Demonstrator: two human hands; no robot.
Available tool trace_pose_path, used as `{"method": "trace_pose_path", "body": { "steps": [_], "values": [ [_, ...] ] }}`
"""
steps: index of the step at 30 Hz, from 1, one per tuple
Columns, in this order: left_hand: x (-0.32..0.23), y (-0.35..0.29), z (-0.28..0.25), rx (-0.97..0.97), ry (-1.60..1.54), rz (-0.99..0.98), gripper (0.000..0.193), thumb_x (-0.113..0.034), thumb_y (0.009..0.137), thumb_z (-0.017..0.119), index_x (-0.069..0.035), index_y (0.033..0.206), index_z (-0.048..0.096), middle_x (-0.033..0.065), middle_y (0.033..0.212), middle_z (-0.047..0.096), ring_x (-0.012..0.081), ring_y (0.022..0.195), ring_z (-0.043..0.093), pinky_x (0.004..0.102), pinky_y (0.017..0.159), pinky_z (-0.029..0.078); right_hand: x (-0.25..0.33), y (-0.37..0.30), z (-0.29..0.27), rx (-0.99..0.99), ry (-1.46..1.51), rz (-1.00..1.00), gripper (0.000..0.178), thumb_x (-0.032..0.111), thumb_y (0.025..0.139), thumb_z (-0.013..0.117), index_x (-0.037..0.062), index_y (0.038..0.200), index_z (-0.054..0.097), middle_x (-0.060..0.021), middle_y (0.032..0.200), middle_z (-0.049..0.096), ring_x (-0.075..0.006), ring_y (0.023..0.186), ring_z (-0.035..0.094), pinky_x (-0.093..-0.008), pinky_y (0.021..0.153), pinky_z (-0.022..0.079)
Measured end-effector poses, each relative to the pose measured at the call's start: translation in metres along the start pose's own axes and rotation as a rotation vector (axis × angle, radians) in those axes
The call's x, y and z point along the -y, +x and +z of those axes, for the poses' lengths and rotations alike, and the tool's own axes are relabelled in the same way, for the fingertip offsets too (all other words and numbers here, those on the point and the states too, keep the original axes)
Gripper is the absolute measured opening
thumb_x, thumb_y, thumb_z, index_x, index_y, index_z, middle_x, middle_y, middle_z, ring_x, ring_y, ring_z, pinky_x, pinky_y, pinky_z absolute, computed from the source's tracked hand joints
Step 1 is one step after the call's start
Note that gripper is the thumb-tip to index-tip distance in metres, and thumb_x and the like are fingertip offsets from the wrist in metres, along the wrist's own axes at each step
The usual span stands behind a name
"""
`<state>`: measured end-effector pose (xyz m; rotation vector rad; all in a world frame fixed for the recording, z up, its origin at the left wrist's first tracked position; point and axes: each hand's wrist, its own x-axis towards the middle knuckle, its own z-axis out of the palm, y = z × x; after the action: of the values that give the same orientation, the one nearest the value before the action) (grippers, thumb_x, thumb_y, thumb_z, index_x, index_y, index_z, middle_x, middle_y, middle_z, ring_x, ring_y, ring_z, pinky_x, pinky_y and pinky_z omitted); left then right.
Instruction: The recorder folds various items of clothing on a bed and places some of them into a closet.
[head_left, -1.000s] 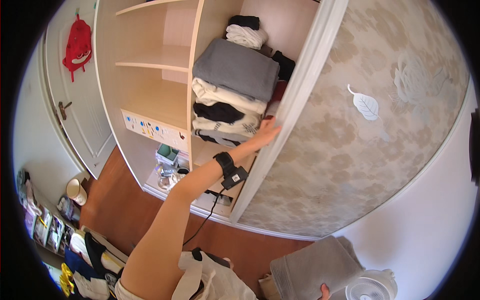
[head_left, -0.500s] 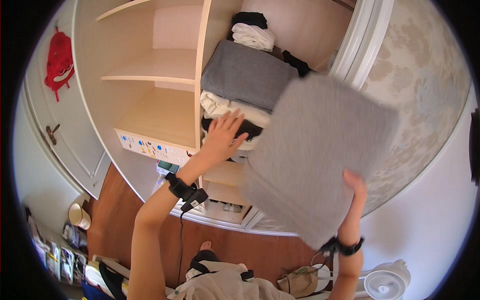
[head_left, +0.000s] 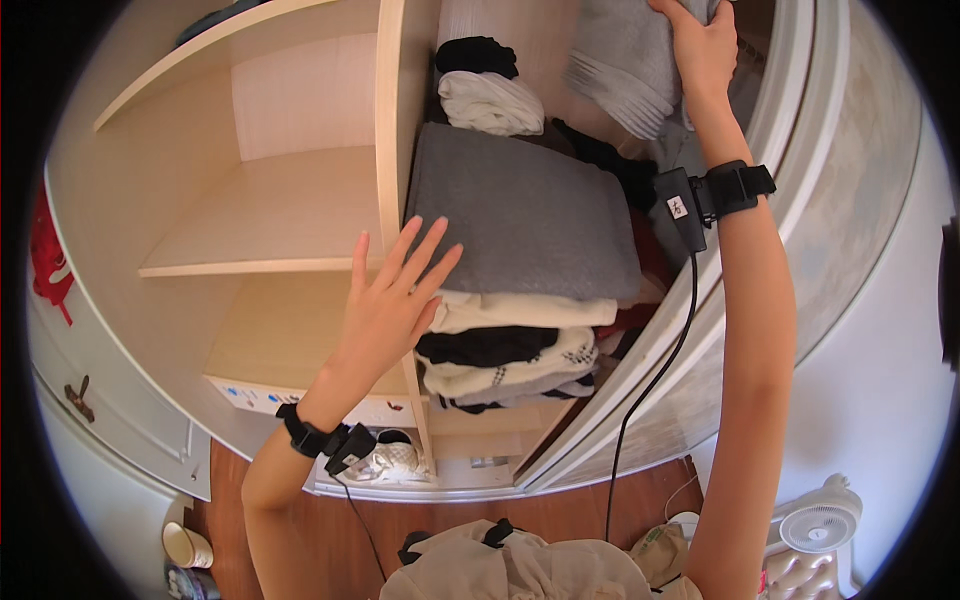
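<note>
My right hand (head_left: 703,50) is closed on a folded light-grey garment (head_left: 618,60) with a ribbed edge, at the upper right inside the wardrobe. Fingers spread, my left hand (head_left: 385,300) holds nothing; it is by the front left edge of a folded dark-grey cloth (head_left: 520,215). That cloth tops a stack, with a cream garment (head_left: 520,312) and a black garment (head_left: 490,346) beneath it. Behind the stack lie a rolled white cloth (head_left: 490,102) and a black bundle (head_left: 477,57). A black piece of clothing (head_left: 605,160) rests by the stack's far right corner.
A wooden divider (head_left: 392,130) separates the stack from the shelves (head_left: 260,210) on the left. White sliding-door frames (head_left: 800,150) run along the right. Cables hang from both wrist straps. A white fan (head_left: 820,525) stands at the lower right, and pale shoes (head_left: 395,458) sit low down.
My right hand has carried the light-grey garment up and deeper into the wardrobe, away from the door panel. My left hand has lifted off the stack's front and moved left. The view has shifted closer.
</note>
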<state>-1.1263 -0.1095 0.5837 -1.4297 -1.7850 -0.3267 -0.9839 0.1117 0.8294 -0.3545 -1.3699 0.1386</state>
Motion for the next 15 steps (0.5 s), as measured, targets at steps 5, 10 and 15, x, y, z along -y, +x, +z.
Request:
{"method": "trace_pose_path", "body": {
  "steps": [5,10,15],
  "values": [
    [0.029,-0.005,0.025,0.041,0.006,0.060,0.054,-0.032,0.079,0.059,-0.028,0.130,0.042,-0.0003,0.140,0.032,0.0197,0.131,0.025,0.0552,0.103,0.013,-0.035,0.015,0.047,-0.027,-0.330,-0.114,0.060,0.022,0.068,0.063,-0.0002,0.120,0.044,-0.0266,0.106,0.056,-0.0386,0.099,0.055,-0.0413,0.086,0.041],
    [0.036,0.000,0.033,0.054,-0.034,0.064,0.050,-0.035,0.079,0.059,-0.030,0.127,0.046,-0.0014,0.135,0.040,0.0184,0.130,0.028,0.0539,0.102,0.015,-0.103,0.051,0.082,0.191,-0.664,-0.193,0.058,0.037,0.066,0.063,0.0129,0.116,0.046,-0.0179,0.095,0.063,-0.0367,0.094,0.057,-0.0419,0.080,0.043],
    [0.041,-0.001,0.053,0.011,0.085,0.087,0.050,-0.047,0.077,0.056,-0.037,0.125,0.045,-0.0053,0.131,0.043,0.0126,0.124,0.030,0.0517,0.097,0.023,-0.175,0.062,0.100,0.297,-0.633,-0.068,0.059,0.040,0.060,0.063,0.0169,0.113,0.050,-0.0193,0.102,0.061,-0.0394,0.098,0.055,-0.0442,0.084,0.042]
  ]
}}
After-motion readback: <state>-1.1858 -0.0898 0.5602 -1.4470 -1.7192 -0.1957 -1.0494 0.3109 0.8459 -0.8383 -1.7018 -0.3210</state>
